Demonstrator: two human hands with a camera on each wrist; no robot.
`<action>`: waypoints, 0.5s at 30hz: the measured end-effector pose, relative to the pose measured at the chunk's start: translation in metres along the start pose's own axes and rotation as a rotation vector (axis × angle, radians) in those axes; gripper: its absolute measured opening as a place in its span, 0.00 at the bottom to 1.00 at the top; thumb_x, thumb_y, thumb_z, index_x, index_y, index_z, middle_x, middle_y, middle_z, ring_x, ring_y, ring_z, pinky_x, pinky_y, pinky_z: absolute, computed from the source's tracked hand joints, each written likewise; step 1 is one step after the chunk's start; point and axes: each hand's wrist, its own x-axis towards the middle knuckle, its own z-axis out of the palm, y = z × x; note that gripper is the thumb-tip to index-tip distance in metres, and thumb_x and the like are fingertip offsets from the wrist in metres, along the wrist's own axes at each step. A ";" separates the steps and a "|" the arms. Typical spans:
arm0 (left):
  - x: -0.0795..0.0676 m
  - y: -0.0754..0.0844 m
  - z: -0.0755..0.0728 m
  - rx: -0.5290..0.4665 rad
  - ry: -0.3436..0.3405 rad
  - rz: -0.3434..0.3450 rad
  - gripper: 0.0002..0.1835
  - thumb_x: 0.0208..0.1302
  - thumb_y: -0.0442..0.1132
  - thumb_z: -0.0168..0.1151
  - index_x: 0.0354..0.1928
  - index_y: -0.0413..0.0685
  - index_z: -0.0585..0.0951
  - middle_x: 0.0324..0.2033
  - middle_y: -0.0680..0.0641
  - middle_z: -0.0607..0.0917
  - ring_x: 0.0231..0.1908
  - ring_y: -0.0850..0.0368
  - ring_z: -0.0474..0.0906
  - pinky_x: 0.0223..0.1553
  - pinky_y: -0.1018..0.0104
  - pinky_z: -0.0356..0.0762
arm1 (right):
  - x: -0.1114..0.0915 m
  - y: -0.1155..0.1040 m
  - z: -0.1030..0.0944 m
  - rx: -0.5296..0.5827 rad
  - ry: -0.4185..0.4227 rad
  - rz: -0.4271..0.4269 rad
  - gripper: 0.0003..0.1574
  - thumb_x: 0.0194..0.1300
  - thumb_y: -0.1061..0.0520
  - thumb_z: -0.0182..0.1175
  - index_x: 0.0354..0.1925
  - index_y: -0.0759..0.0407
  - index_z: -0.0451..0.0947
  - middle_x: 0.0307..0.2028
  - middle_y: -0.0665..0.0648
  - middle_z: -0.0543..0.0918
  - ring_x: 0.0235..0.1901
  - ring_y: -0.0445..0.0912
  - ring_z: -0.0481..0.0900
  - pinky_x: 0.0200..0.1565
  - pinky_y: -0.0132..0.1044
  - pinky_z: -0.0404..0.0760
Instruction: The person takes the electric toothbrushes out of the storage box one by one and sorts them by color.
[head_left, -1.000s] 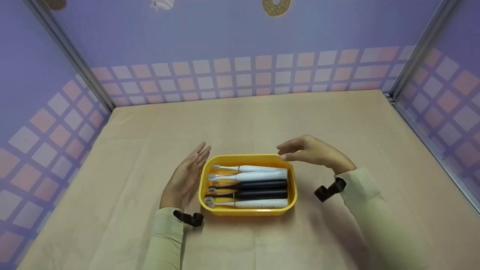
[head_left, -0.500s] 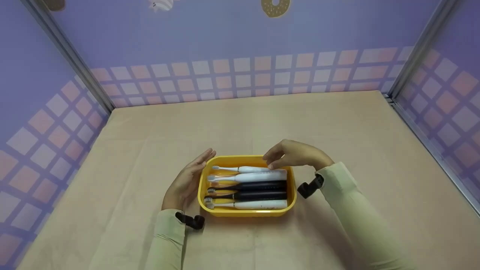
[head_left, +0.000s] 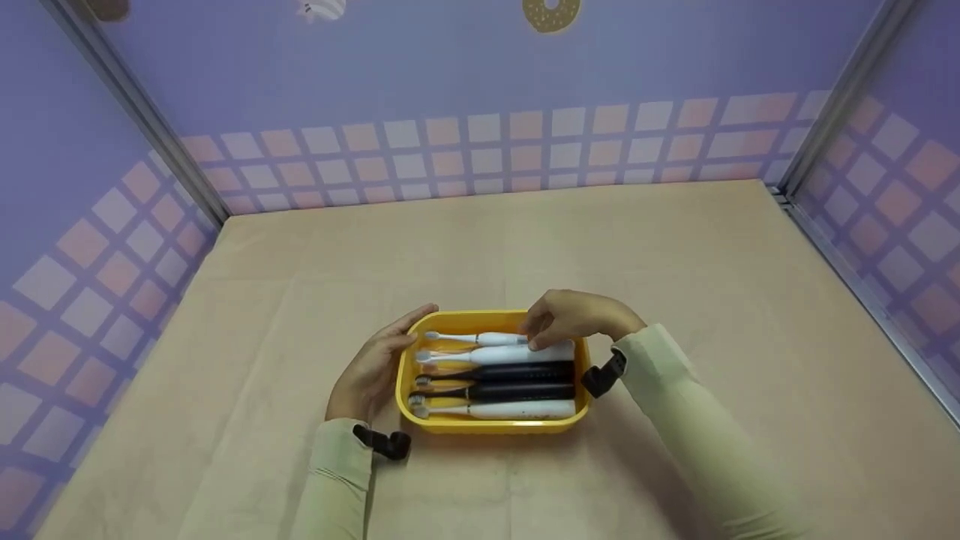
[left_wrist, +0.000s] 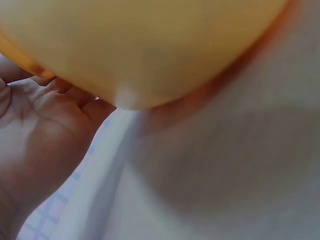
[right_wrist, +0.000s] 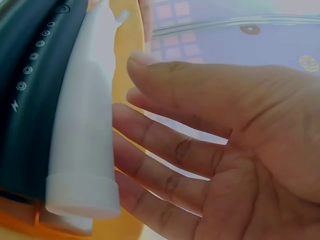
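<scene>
A yellow bin point(head_left: 495, 427) holds several electric toothbrushes lying side by side, heads to the left. White toothbrushes point(head_left: 495, 354) lie at its far side, black toothbrushes point(head_left: 525, 391) in the middle, and another white toothbrush point(head_left: 517, 409) at the near side. My left hand point(head_left: 369, 373) rests along the bin's left end, with fingers reaching outside the far-left corner. My right hand point(head_left: 577, 315) reaches over the far rim, fingers bent down beside the far white handles. In the right wrist view, its fingertips reach a white handle point(right_wrist: 85, 125), while the thumb stands apart from it.
The bin stands on a beige cloth-covered table point(head_left: 510, 247). Purple walls with pink and white squares point(head_left: 487, 154) rise at the back and both sides, joined by metal posts point(head_left: 840, 97). Each wrist wears a small black camera point(head_left: 386, 442).
My right hand has moved left and down, from beside the bin's right corner to over the far toothbrushes. My left hand has shifted slightly closer against the bin's left end.
</scene>
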 end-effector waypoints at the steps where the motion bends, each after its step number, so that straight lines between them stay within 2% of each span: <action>1: 0.000 0.000 0.000 0.002 -0.004 0.002 0.26 0.75 0.36 0.39 0.73 0.53 0.60 0.73 0.49 0.60 0.70 0.51 0.60 0.69 0.59 0.61 | 0.001 0.000 0.001 -0.007 -0.001 0.005 0.16 0.62 0.56 0.64 0.48 0.59 0.83 0.44 0.55 0.86 0.44 0.46 0.82 0.51 0.43 0.80; 4: 0.000 0.000 -0.001 0.024 -0.020 0.006 0.27 0.75 0.35 0.40 0.74 0.52 0.58 0.74 0.49 0.57 0.71 0.51 0.58 0.70 0.60 0.60 | 0.002 -0.001 0.003 -0.025 -0.001 0.010 0.15 0.62 0.56 0.64 0.47 0.58 0.84 0.43 0.55 0.86 0.43 0.46 0.81 0.52 0.43 0.80; 10: 0.000 0.002 -0.004 0.057 -0.036 -0.002 0.28 0.75 0.34 0.39 0.75 0.51 0.57 0.73 0.46 0.58 0.70 0.47 0.59 0.63 0.65 0.70 | 0.003 -0.002 0.006 -0.051 -0.011 0.026 0.14 0.61 0.58 0.65 0.47 0.57 0.84 0.43 0.54 0.86 0.41 0.45 0.80 0.49 0.42 0.80; 15: -0.001 0.003 -0.005 0.077 -0.074 0.012 0.29 0.74 0.34 0.39 0.75 0.50 0.54 0.74 0.44 0.55 0.70 0.45 0.57 0.62 0.66 0.71 | 0.005 -0.002 0.010 -0.074 -0.022 0.028 0.16 0.60 0.60 0.65 0.47 0.58 0.84 0.43 0.55 0.85 0.41 0.45 0.80 0.48 0.41 0.81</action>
